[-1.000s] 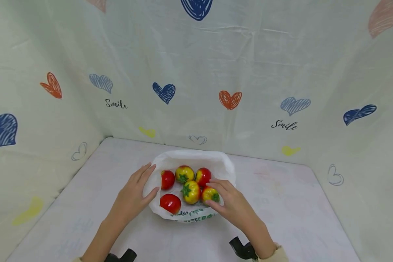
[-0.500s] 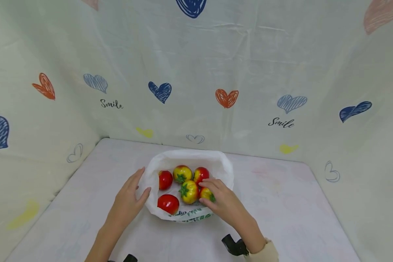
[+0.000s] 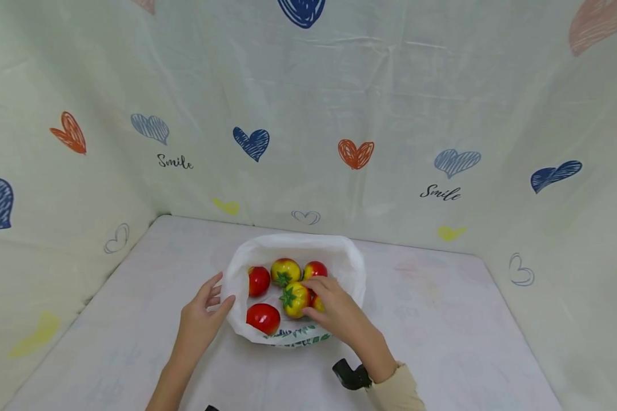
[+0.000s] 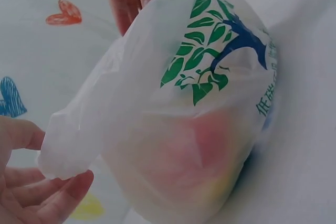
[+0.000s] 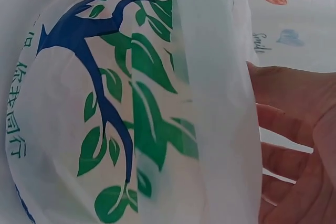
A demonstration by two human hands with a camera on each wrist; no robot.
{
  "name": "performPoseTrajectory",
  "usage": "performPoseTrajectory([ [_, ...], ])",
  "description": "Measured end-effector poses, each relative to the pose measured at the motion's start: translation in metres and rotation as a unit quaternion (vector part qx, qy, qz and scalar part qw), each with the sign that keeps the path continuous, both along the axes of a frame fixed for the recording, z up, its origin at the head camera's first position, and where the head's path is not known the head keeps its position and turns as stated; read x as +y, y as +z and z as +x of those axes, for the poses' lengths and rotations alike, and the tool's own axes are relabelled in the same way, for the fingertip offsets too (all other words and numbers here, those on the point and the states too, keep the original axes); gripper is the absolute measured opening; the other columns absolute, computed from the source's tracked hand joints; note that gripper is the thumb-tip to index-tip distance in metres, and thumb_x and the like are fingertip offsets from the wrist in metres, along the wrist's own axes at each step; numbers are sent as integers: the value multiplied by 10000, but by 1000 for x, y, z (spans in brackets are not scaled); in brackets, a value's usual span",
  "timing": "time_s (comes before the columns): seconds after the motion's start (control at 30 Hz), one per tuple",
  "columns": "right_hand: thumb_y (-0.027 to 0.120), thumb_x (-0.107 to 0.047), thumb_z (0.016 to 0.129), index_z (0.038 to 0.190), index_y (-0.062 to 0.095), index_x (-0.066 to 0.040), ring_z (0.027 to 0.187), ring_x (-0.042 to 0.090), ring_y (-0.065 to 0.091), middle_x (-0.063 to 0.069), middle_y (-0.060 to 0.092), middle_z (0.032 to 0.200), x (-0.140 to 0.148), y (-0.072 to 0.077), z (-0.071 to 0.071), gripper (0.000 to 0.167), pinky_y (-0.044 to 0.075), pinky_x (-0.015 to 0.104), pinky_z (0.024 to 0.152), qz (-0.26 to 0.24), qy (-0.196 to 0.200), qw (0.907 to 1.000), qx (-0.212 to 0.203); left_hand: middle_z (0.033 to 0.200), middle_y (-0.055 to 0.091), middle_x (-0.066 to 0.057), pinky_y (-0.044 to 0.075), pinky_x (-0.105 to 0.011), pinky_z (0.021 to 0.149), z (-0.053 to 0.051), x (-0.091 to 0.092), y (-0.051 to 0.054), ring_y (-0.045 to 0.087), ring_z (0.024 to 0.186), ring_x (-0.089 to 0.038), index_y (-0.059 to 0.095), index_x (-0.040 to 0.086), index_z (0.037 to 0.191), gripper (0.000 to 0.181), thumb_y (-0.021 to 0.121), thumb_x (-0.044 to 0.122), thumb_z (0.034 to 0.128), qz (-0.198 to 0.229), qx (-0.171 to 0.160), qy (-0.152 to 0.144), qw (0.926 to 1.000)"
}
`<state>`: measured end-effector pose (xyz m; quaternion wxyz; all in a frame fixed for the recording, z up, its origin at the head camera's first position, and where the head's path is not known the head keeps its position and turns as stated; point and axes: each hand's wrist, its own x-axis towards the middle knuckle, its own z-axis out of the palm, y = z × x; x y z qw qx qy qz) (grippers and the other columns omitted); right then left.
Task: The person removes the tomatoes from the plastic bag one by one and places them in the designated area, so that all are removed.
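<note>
Six red-and-yellow fruits visible, all inside the white plastic bag [image 3: 308, 241].

Change over the last second: right hand [image 3: 336, 311] has shifted leftward over the contents. The right-hand fruit [image 3: 317, 302] showed clearly between its thumb and fingers; now only a sliver shows there, the hand covering the rest. The middle fruit [image 3: 295, 299] lies just beyond those fingertips, index near its upper edge, thumb near its lower edge. Thumb and fingers stand apart; contact with either fruit, and any grip, cannot be told. Right wrist view: fingers partly hidden behind the bag's wall.

Left hand [image 3: 200, 317] has drawn outward: fingertips overlapped the rim, now only the thumb laps over it, the other fingers just outside. Thumb and fingers well apart, bag edge between them, touching, no pinch seen.

Other positions: left red fruit [image 3: 259, 281] and front red fruit [image 3: 263, 318] lie inward of the left thumb, untouched. Back yellow fruit [image 3: 285, 272] and back red fruit [image 3: 316, 270] sit beyond the right fingertips. These four keep their arrangement.

Judgement: attention has passed to the middle pair; count in the bag unchanged, handling of single fruits under way, left hand steadying the mouth.
</note>
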<state>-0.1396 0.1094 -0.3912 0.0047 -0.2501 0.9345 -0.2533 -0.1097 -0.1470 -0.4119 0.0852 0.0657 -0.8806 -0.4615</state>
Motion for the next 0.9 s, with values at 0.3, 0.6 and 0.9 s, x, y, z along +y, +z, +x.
performPoseTrajectory([
  [0.3,711,-282,817,1280,521,-122,1162,233,472,63,515,1287,-14,-11,-12,525,455,414,993,181,-179,9983,-524,1192,563,-225,566,-353,782,3,3,-3,606,1010,-328,439,83,1356,516,623,214,893,778,-641,207,9947],
  [0.6,739,-261,789,1272,529,-129,1115,216,469,77,485,1293,-26,-24,-21,543,498,390,938,398,-400,9948,-843,1143,569,-184,560,-223,710,4,3,-10,637,891,-200,429,101,1357,503,609,204,899,1260,-797,319,9883],
  [0.9,759,-258,761,1276,532,-147,1141,240,452,94,464,1321,-36,-29,-28,574,509,411,917,785,-550,9909,-941,1140,579,-175,549,-190,700,4,5,-11,631,839,-124,438,113,1350,495,616,197,895,1472,-845,361,9848],
])
